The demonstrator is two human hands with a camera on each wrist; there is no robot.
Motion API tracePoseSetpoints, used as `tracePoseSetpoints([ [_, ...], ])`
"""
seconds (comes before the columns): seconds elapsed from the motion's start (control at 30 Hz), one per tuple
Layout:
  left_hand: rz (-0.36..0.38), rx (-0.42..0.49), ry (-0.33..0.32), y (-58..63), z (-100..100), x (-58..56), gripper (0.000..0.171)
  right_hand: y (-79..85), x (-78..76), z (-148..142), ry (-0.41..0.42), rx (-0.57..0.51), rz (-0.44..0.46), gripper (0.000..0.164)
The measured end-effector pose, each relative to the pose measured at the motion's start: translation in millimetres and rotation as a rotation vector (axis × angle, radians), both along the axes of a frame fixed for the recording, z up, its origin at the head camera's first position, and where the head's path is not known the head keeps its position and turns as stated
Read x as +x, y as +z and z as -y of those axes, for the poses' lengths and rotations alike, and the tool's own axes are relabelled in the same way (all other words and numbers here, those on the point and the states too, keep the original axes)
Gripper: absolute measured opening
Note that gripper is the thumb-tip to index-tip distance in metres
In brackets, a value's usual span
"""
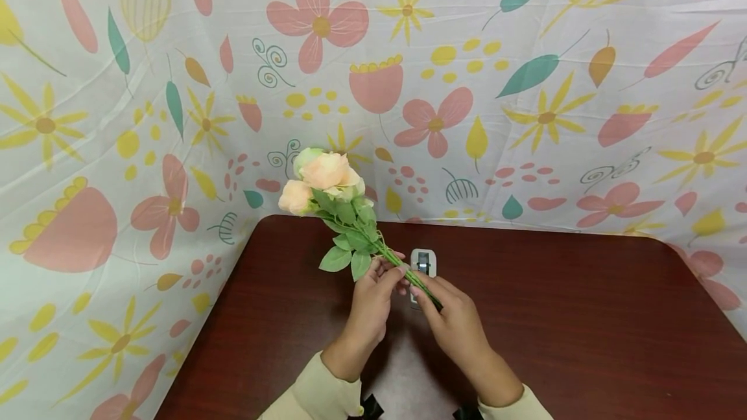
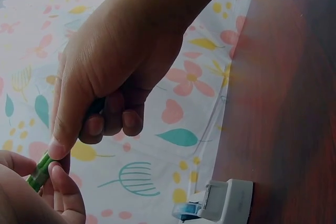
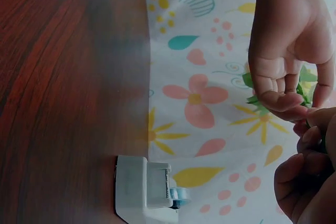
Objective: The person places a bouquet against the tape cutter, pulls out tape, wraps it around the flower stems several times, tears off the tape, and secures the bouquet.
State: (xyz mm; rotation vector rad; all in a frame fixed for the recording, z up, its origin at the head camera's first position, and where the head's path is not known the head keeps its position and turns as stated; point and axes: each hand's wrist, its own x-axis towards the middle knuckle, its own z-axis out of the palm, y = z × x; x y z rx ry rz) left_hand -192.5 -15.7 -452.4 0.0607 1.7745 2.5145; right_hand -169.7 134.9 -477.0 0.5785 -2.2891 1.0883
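A bunch of roses (image 1: 329, 172), peach and pale green, slants up to the left above the table, with green leaves (image 1: 350, 238) below the blooms. My left hand (image 1: 369, 300) holds the stems (image 1: 388, 253) below the leaves. Close beside it, the right hand (image 1: 461, 326) pinches them near their lower ends, thumb on top. The left wrist view shows a short piece of green stem (image 2: 39, 174) between the two hands' fingertips. Beyond the fingers stands a white tape dispenser (image 1: 423, 261) with a roll of tape, partly covered by the right hand in the head view.
The dark reddish-brown table (image 1: 572, 316) extends to both sides of the hands. A white cloth (image 1: 373, 122) printed with flowers and leaves hangs behind it and along its left side. Black pieces (image 1: 371, 406) show near the sleeves.
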Motion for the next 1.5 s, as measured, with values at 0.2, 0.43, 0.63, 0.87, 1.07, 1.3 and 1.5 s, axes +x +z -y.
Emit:
tracePoseSetpoints([
  [0.2, -0.009, 0.003, -0.003, 0.1, -0.7, 0.0, 0.028, -0.6, 0.6, 0.4, 0.023, -0.016, 0.016, 0.046],
  [0.43, -0.011, -0.013, 0.007, 0.5, 2.9, -0.7, 0.029, -2.9, 2.3, 2.3, 0.032, 0.008, 0.083, 0.043],
  [0.63, 0.002, -0.037, 0.013, 0.4, 4.5, -1.1, 0.034, -3.5, 2.8, 2.9, 0.029, 0.028, 0.126, 0.044],
  [0.87, -0.126, -0.077, -0.016, 1.2, 2.5, 1.2, 0.031, 1.1, 2.9, 0.0, 0.052, -0.049, 0.208, 0.039],
  [1.07, -0.183, -0.237, -0.026, 1.0, 2.5, 4.7, 0.036, 5.8, 0.7, -3.8, 0.091, -0.19, 0.179, 0.04],
  [1.3, -0.215, -0.407, -0.056, 0.0, 1.9, 7.6, 0.02, 9.9, 0.6, -6.4, 0.124, -0.285, 0.163, 0.039],
  [1.5, -0.287, -0.536, -0.161, -2.5, -0.4, 9.3, 0.011, 12.8, -1.3, -11.9, 0.095, -0.363, 0.226, 0.029],
])
